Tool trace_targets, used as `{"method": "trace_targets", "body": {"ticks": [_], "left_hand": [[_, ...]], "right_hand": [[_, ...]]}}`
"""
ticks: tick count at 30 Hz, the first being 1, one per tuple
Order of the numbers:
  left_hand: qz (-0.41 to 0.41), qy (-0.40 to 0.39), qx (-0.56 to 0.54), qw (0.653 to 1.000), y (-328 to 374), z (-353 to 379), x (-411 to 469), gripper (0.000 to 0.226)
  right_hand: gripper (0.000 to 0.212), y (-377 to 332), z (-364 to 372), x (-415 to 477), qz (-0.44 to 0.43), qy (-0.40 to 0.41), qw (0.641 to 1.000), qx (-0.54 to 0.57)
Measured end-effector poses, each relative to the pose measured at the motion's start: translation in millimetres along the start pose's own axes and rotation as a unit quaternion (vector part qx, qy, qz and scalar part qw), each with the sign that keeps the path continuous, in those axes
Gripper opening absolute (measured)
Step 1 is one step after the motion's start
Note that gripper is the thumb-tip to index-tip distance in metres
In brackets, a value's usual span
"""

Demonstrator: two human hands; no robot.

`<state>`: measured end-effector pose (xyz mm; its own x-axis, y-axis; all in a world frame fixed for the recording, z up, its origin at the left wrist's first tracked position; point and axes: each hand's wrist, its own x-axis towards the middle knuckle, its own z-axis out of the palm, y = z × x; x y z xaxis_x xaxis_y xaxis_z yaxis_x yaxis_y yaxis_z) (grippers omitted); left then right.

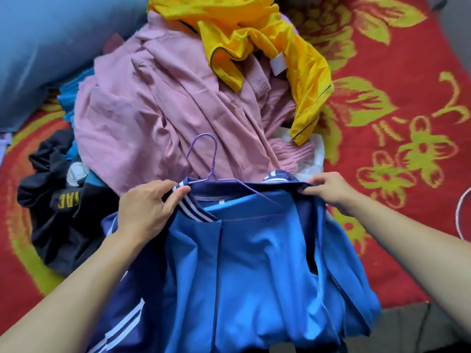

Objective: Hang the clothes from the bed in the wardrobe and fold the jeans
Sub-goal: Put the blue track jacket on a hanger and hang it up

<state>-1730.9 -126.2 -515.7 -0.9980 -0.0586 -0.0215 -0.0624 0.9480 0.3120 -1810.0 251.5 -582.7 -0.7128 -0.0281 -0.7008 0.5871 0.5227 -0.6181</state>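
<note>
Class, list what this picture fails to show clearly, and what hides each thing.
Head view:
Purple hanger: lower part hidden inside the blue shirt.
Blue shirt: hem cut off by the bottom edge.
Black garment: yellow lettering folded under, unreadable.
White cable: cut off by the right edge.

The blue shirt (254, 263) pinched by the left hand (145, 210) and the right hand (331, 189) is smooth cloth with a soft shine. Its dark collar (196, 212), under the left fingers (175, 197), is ribbed knit. The hanger (212, 159) just past those fingers is thin wire with a smooth purple coat. Farther off, the pink cloth (153, 110) is matt with fine ribs, and the yellow top (254, 29) is slick and shiny. The red blanket (382, 85) beside the right fingers looks fuzzy.
</note>
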Motion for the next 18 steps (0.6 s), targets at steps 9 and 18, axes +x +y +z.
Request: {"method": "trace_targets", "body": {"ticks": [9, 18], "left_hand": [[-0.044, -0.046, -0.150, 0.987, 20.1, -15.1, 11.4, 0.050], [-0.102, -0.074, -0.017, 0.992, 57.8, -4.5, 25.2, 0.047]], "right_hand": [[0.031, -22.2, -71.4, -41.9, 0.040, -0.050, 0.988, 0.139], [0.024, -71.9, -31.4, -75.6, -0.158, 0.050, 0.971, 0.171]]}}
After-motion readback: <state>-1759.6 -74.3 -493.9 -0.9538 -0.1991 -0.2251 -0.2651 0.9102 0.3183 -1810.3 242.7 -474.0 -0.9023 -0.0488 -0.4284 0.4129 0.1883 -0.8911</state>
